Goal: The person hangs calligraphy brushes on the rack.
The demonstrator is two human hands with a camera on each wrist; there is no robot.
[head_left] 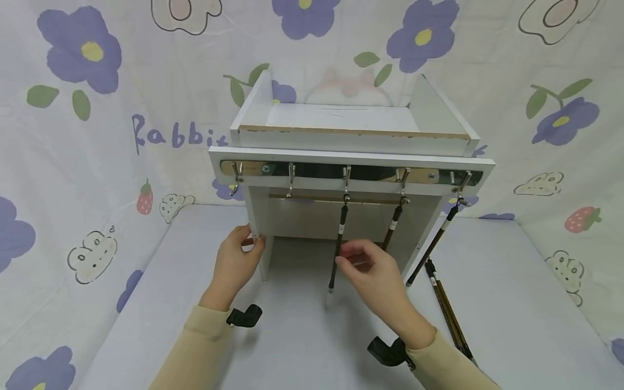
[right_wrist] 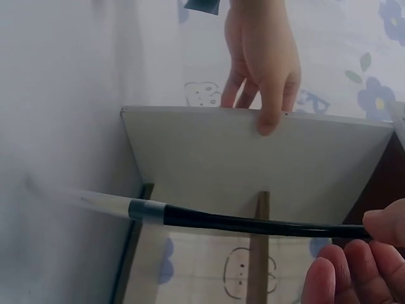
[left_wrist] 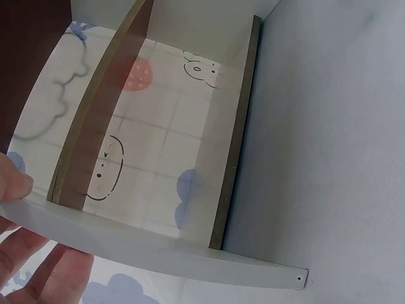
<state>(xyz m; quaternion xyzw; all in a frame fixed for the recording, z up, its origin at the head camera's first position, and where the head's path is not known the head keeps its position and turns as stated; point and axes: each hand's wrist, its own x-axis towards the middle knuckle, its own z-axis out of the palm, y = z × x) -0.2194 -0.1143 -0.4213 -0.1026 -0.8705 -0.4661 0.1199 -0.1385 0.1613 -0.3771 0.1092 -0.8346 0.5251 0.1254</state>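
A calligraphy brush (head_left: 340,230) with a black handle and white bristles hangs from the middle hook of a white shelf unit. My right hand (head_left: 374,271) pinches its handle between thumb and fingers; in the right wrist view the brush (right_wrist: 209,219) stretches leftward from the fingertips. My left hand (head_left: 236,264) grips the front edge of the unit's left side panel (right_wrist: 196,142), thumb inside and fingers outside. Two more brushes, one brush (head_left: 393,223) on the fourth hook and another brush (head_left: 433,244) on the fifth, hang to the right.
The metal hook rail (head_left: 322,170) runs along the unit's front board, its two left hooks bare. Several brushes (head_left: 447,309) lie together on the white table (head_left: 526,325) at the right. A flower-patterned cloth (head_left: 161,81) covers the wall behind.
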